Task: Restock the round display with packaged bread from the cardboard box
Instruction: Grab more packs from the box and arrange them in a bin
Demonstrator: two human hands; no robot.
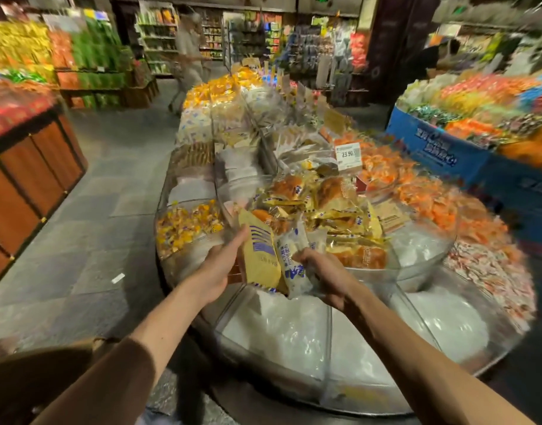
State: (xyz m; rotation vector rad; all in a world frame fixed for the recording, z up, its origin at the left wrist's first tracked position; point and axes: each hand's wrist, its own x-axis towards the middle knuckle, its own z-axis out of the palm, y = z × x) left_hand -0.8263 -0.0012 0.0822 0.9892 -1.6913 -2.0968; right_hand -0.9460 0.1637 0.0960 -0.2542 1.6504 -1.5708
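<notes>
- Supermarket aisle; round display (329, 348) just below both grips.
- Left grip (220, 265) holds a yellow pack (260, 256), right grip (320, 268) clenches a white pack (294, 271), probably bound for the bin (423, 265) ahead.
- Cardboard box (42, 369) behind the left grip.

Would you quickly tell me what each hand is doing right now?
Left hand: holding the yellow packet.
Right hand: gripping the white packet.

Bread packs (325, 210) heap upper bin (395, 266); clear dividers (329, 342) wall lower compartments (272, 329); left aisle (104, 185) free.
</notes>
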